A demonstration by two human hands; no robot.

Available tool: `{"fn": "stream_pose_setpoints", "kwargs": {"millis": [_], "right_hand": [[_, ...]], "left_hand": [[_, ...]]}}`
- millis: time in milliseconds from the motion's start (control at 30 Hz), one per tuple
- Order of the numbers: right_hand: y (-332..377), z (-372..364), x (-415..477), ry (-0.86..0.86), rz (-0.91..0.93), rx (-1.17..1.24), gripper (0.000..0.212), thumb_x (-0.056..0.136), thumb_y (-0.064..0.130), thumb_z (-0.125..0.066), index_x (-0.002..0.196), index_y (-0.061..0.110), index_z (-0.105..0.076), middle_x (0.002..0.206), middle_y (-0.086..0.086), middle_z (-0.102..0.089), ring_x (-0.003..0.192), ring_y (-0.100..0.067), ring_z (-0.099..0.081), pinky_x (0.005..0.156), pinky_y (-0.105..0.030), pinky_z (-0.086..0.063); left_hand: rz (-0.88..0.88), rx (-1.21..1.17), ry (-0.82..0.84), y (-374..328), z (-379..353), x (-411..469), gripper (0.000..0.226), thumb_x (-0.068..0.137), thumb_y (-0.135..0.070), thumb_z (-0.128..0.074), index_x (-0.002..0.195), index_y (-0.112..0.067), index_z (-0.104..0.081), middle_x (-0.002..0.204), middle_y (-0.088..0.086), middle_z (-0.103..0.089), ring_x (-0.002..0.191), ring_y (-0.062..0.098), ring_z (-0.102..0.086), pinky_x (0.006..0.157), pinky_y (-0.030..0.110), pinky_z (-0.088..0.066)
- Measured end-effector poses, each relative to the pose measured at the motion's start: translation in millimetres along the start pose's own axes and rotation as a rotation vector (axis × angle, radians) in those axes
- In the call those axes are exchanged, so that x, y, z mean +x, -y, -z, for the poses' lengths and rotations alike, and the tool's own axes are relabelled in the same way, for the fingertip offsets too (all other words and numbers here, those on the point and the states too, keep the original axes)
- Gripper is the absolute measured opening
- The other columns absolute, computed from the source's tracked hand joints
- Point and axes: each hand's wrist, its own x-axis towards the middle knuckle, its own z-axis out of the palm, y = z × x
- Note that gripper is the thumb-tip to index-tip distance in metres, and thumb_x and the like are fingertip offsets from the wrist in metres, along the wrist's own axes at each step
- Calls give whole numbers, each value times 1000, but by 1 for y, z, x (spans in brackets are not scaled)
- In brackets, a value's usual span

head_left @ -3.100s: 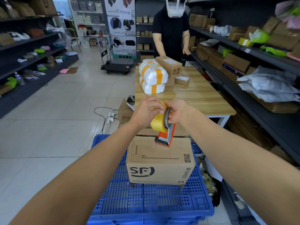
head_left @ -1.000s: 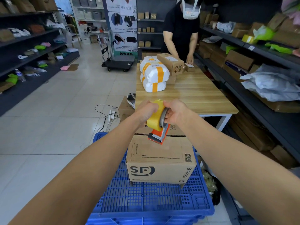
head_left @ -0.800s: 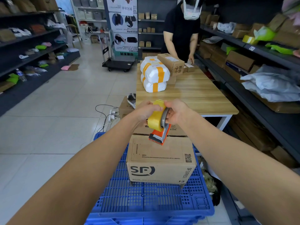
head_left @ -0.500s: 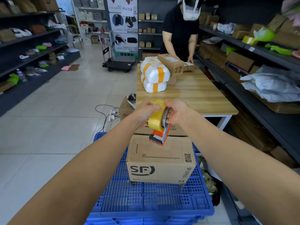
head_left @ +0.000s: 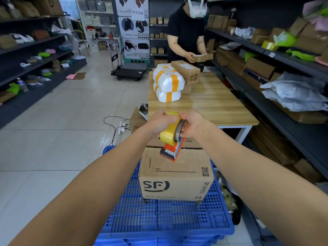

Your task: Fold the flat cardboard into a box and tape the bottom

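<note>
So right now the brown corrugated cardboard box with the black SF logo is already folded up and sitting on the blue slatted plastic pallet, closed flaps facing up, just below both hands. No tape on the top face that I can see, so I'd guess the taping step hasn't started.

Both hands are up on the orange-and-grey handheld tape dispenser, which hangs in the air above the far part of the box top, cutter end pointing down and not touching the cardboard as far as I can tell. The left hand has its fingers curled over the yellow roll of packing tape. The right hand is wrapped around the grey side of the roll and frame, fingers closed on it. Looks like they're fiddling to free the tape end, but that's just my read.

Handling-wise: an empty box like this should be light and fairly stiff along the edges, but the flaps in the middle will give if you lean on them. I'd steady it by a top corner or side wall with one hand while the other drags the dispenser along the seam, otherwise it probably skates on that plastic. The loose tape end is thin and sticky and likes to fold back on itself.

The long wooden-topped surface behind holds other parcels, well apart from all this.
</note>
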Motion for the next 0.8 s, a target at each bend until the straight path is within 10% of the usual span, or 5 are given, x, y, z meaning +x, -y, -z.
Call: {"fn": "stream_pose_setpoints", "kwargs": {"millis": [267, 533, 800], "right_hand": [[-7, -5, -5, 2, -26, 15, 20, 98, 14, -47, 82, 4, -54, 82, -8, -58, 97, -24, -55, 90, -41, -43], [-3, -9, -12, 11, 15, -7, 24, 99, 13, -47, 119, 3, -54, 99, -10, -63, 118, -30, -56, 88, -44, -45], [-4, -16, -17, -47, 40, -43, 34, 99, 14, -46, 129, -1, -50, 130, -13, -57, 121, -30, -54, 90, -43, -44]], "left_hand": [[-57, 96, -122, 8, 3, 3, 14, 74, -18, -56, 72, -15, -43, 69, -1, -44, 64, 17, -42, 54, 27, -31], [22, -133, 64, 7, 22, -4, 60, 62, -36, -76, 111, -6, -58, 107, 10, -68, 97, 27, -67, 83, 52, -55], [37, -184, 100, 5, 20, -12, 50, 66, -26, -71, 108, -7, -54, 115, 18, -64, 103, 32, -64, 88, 57, -51]]}}
